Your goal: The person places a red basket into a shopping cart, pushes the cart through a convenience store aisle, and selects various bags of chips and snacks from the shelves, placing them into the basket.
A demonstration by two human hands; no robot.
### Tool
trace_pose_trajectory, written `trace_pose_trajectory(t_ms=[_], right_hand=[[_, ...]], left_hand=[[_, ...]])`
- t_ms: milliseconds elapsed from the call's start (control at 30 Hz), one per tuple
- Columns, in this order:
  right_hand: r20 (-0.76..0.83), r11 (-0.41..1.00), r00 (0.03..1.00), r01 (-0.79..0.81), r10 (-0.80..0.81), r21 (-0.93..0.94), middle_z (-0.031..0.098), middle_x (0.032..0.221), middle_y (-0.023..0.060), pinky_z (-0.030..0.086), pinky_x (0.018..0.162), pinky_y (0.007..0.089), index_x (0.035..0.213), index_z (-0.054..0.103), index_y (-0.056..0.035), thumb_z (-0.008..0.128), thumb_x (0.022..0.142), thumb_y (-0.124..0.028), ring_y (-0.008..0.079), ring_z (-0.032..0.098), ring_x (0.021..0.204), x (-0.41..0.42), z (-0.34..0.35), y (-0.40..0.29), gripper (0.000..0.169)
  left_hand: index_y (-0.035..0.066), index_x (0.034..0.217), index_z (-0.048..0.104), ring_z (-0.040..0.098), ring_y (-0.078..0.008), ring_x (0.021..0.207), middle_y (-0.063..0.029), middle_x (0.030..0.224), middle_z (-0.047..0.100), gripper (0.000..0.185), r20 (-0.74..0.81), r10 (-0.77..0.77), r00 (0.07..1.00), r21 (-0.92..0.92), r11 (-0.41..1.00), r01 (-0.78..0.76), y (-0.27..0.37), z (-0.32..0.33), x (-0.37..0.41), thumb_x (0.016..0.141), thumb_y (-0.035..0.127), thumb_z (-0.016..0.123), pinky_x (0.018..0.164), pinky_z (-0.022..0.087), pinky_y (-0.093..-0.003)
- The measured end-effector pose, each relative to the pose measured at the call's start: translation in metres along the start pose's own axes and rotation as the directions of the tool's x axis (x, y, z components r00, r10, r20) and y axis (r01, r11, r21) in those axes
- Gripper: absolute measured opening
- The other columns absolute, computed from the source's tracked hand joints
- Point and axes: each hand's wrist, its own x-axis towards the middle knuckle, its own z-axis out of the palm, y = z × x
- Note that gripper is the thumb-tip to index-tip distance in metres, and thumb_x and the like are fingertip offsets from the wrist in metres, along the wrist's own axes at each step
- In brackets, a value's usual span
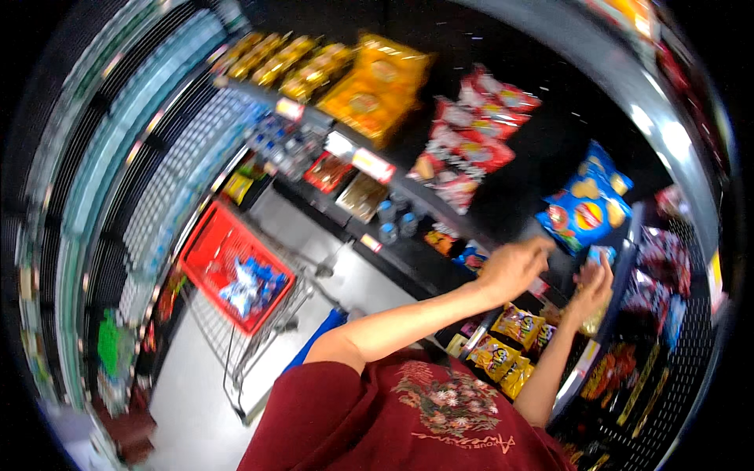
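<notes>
A blue Lay's potato chip bag (586,200) leans on the dark shelf in front of me, its top tilted to the upper right. Just below its lower left corner is my left hand (517,264), fingers bent; blur hides whether they touch the bag. My right hand (591,289) is raised under the bag at the shelf's right end. Its fingertips meet a small light-blue item (602,254), and I cannot tell whether they grip it. Behind that hand shows part of a pale yellow pack (594,321). Yellow snack packs (498,356) lie between my forearms.
Red-and-white snack bags (471,135) and large orange-yellow packs (377,82) line the shelf leftward. A trolley with a red basket (235,265) stands on the pale floor (188,365) at left, blue-and-white packs (253,285) inside. A perforated rack (654,329) rises at right.
</notes>
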Motion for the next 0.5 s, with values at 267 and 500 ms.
trace_pose_trajectory(t_ms=[267,500], right_hand=[[0.534,0.981,0.842,-0.161,0.080,0.106,0.050,0.064,-0.0056,0.022,0.039,0.0191,0.101,0.066,-0.0002,0.047,0.104,-0.021,-0.0007,0.032,0.046,-0.093,0.043,-0.017,0.028],[0.847,0.962,0.502,-0.271,0.173,-0.035,0.037,0.057,-0.0104,0.017,0.045,0.0201,0.086,0.066,-0.0015,0.048,0.104,-0.028,-0.0008,0.027,0.049,-0.190,0.098,-0.057,0.037]], left_hand=[[0.006,0.086,0.056,0.062,-0.0359,0.061,-0.0158,0.064,0.060,0.023,-0.148,-0.025,0.989,0.088,0.995,0.038,0.001,-0.108,-0.114,0.096,0.028,0.059,0.051,0.044,-0.0432],[0.001,0.087,0.064,0.048,-0.0082,0.060,-0.0030,0.062,0.052,0.023,-0.484,-0.323,0.813,-0.013,0.932,0.363,-0.004,-0.216,-0.213,0.097,0.021,0.060,0.054,0.042,-0.0288]])
